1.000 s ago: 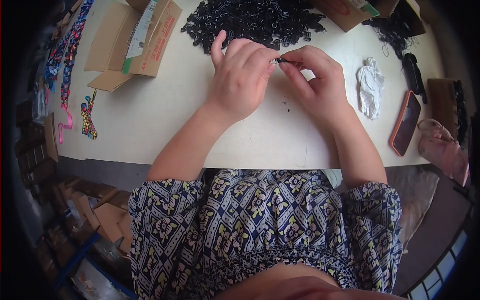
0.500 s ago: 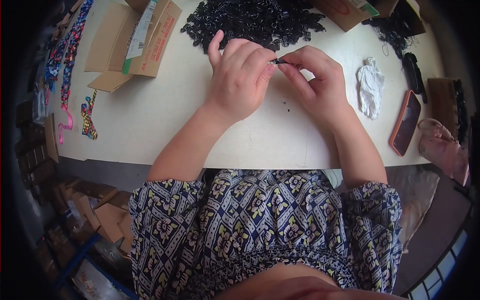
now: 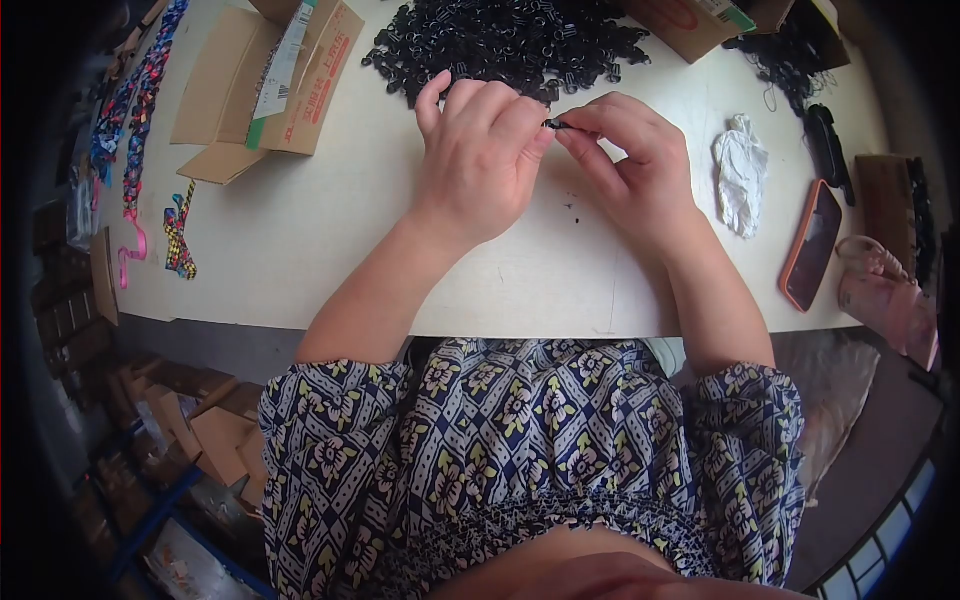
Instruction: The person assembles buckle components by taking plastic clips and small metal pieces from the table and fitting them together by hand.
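Observation:
Between my two hands, over the pale table (image 3: 400, 290), is a small black clip-like piece (image 3: 556, 124), mostly covered by fingertips. My left hand (image 3: 480, 160) is closed in a pinch on its left end, with the little finger sticking up. On the other end, my right hand (image 3: 630, 150) pinches with thumb and forefinger. Just beyond the hands lies a big heap of black plastic clips (image 3: 500, 45), some with shiny metal rings. Tiny dark scraps (image 3: 576, 221) dot the tabletop below my right hand.
An opened cardboard box (image 3: 310, 90) stands at the left, near patterned cords (image 3: 178, 235). To the right are a crumpled white tissue (image 3: 740, 180), an orange-edged phone (image 3: 812, 245) and a pink pouch (image 3: 885, 305). Another carton (image 3: 690, 25) sits at the back right.
My left hand has dipped slightly toward me, its raised little finger a bit lower. Both hands still pinch the small black piece, and my right hand is almost unmoved.

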Available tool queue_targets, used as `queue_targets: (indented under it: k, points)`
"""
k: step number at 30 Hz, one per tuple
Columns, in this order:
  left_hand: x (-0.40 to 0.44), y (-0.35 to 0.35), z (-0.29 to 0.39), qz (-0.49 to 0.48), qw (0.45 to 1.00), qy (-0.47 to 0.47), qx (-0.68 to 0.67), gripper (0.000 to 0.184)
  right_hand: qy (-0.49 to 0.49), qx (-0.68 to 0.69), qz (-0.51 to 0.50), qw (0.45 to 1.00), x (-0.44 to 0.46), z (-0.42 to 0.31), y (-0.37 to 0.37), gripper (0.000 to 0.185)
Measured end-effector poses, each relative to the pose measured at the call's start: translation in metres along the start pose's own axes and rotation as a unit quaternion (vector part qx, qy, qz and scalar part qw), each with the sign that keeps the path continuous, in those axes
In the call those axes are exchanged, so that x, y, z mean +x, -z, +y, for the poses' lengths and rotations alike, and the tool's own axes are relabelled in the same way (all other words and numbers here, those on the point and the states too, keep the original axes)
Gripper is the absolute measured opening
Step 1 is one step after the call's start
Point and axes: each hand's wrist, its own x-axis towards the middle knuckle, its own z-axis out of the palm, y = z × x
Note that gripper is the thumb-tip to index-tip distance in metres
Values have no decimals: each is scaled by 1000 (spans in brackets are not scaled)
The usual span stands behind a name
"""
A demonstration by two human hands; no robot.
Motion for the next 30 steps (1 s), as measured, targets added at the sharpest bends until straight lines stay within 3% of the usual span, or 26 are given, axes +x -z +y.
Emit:
queue_targets:
  k: [10, 13, 30]
  points:
    - [0, -1, -3, -10, 998, -3, -66, 14, -8, 3, 1, 1000, -1, 0, 1, 10]
    - [1, -6, -3, 25, 995, -18, -96, 14, -28, 0, -1, 1000, -1, 0, 1, 9]
    - [2, -3, -4, -2, 993, -15, -119, 10, -10, -2, -1, 1000, -2, 2, 0, 10]
